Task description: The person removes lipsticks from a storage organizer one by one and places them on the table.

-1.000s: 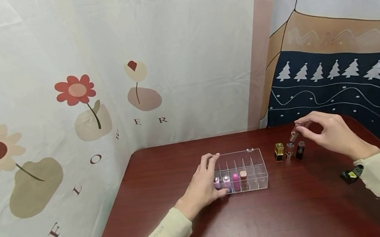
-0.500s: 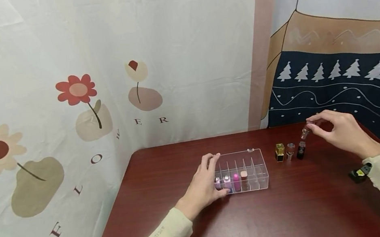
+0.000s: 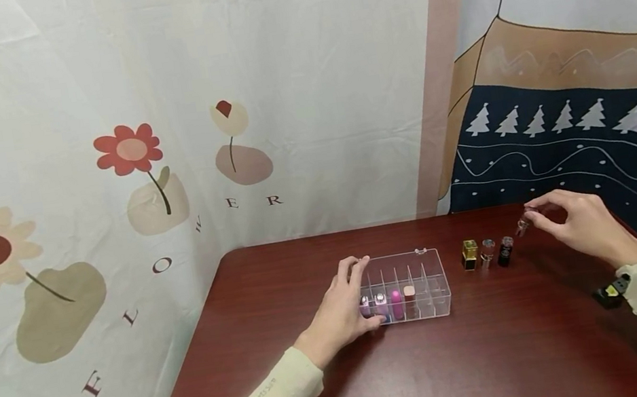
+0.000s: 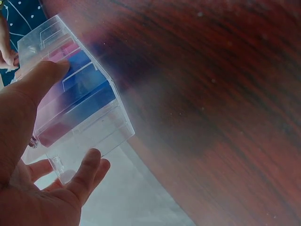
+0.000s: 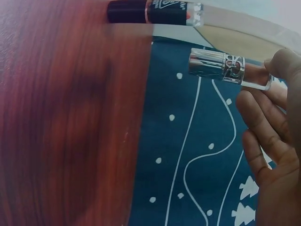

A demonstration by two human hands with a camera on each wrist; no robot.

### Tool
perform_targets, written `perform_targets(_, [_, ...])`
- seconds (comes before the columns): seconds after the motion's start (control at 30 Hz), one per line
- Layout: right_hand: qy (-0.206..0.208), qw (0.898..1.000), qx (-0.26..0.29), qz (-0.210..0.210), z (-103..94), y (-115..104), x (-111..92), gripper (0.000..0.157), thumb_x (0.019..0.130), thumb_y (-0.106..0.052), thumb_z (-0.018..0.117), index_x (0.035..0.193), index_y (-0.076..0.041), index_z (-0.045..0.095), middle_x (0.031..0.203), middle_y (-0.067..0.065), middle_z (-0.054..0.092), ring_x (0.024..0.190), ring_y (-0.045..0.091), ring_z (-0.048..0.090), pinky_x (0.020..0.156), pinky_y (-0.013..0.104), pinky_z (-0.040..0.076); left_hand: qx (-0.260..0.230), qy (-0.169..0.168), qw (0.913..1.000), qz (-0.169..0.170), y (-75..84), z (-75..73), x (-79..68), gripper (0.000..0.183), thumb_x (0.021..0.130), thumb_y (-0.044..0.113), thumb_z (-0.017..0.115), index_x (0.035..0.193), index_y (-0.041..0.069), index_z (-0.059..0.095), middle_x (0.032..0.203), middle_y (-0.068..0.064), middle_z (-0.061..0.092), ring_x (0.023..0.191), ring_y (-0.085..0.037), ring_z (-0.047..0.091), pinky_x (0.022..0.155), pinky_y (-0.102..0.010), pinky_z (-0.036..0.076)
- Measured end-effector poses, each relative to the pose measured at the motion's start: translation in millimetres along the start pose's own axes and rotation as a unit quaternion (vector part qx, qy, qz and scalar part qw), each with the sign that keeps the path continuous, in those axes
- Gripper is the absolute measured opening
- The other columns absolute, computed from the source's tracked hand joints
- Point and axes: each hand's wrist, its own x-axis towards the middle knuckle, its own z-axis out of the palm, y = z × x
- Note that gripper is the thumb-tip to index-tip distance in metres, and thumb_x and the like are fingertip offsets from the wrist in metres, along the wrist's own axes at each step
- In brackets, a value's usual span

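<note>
My right hand (image 3: 588, 225) pinches a lip gloss tube (image 5: 230, 68) by its clear end. The tube has a silver cap with an ornate band and a brownish-pink body. It is just right of the black lipstick (image 3: 506, 251); whether it touches the table cannot be told. My left hand (image 3: 334, 306) grips the left end of a clear divided box (image 3: 431, 288), thumb on the near side and fingers behind. Inside the box's left compartments stand several lipsticks, among them a magenta one (image 3: 397, 303) and a brown one with a beige top (image 3: 410, 300). The hand partly hides the leftmost.
Left of the black lipstick stand a clear-and-silver tube (image 3: 487, 253) and a gold-and-black lipstick (image 3: 470, 255), forming a row on the dark red table (image 3: 443, 372). Printed cloth curtains (image 3: 319, 123) hang behind the table's back and right edges.
My right hand has carried the lip gloss tube rightward, past the clear tube and the black lipstick, and lower toward the table. My left hand keeps its grip on the box.
</note>
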Motion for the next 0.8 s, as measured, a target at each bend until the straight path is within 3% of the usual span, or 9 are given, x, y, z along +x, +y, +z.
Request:
perform_targets(0.13, [-0.017, 1.0, -0.003, 0.004, 2.1, 3.8, -2.9, 0.027, 0.09, -0.004, 0.095, 0.115, -0.011, 0.088, 0.112, 0.016, 0.088, 0.092, 0.029, 0.074, 0.084, 0.005, 0.044, 0.0, 0.001, 1.0, 0.002, -0.6, 0.8, -0.1, 0.123, 0.082, 0.035, 0.11, 0.178, 0.01, 0.037, 0.168, -0.018, 0.044, 0.131, -0.043, 0.07, 0.112, -0.053, 0.067])
perform_targets(0.23, [-0.032, 0.999, -0.001, 0.012, 2.7, 5.7, -5.0, 0.024, 0.091, -0.006, 0.095, 0.114, -0.012, 0.089, 0.109, 0.013, 0.088, 0.09, 0.029, 0.074, 0.081, 0.006, 0.044, -0.002, 0.002, 1.0, 0.003, -0.9, 1.2, 0.0, 0.123, 0.082, 0.035, 0.11, 0.178, 0.01, 0.037, 0.168, -0.018, 0.044, 0.132, -0.043, 0.07, 0.112, -0.053, 0.067])
perform_targets(0.4, [-0.07, 0.997, 0.008, 0.032, 3.0, 7.4, -7.5, 0.019, 0.096, -0.01, 0.094, 0.114, -0.012, 0.089, 0.106, 0.009, 0.088, 0.088, 0.02, 0.074, 0.078, 0.008, 0.046, -0.002, 0.002, 1.0, 0.004, -1.1, 1.7, 0.3, 0.123, 0.082, 0.035, 0.11, 0.178, 0.01, 0.037, 0.168, -0.018, 0.045, 0.133, -0.043, 0.069, 0.113, -0.053, 0.067])
perform_targets(0.63, [-0.112, 0.992, 0.02, 0.058, 4.0, 9.9, -9.4, 0.015, 0.101, -0.019, 0.092, 0.115, -0.013, 0.089, 0.104, 0.006, 0.089, 0.087, -0.008, 0.064, 0.075, 0.018, 0.057, -0.001, 0.001, 1.0, 0.003, -1.0, 1.5, 0.4, 0.123, 0.082, 0.035, 0.11, 0.178, 0.01, 0.037, 0.168, -0.018, 0.045, 0.134, -0.044, 0.07, 0.114, -0.053, 0.066])
perform_targets(0.8, [-0.124, 0.99, 0.016, 0.058, 7.3, 12.8, -11.8, 0.014, 0.102, -0.022, 0.091, 0.114, -0.014, 0.09, 0.102, 0.002, 0.089, 0.086, -0.002, 0.07, 0.077, 0.021, 0.058, -0.002, 0.001, 1.0, 0.004, -1.1, 1.2, 0.8, 0.123, 0.081, 0.035, 0.11, 0.178, 0.01, 0.037, 0.168, -0.017, 0.044, 0.134, -0.044, 0.07, 0.115, -0.054, 0.066])
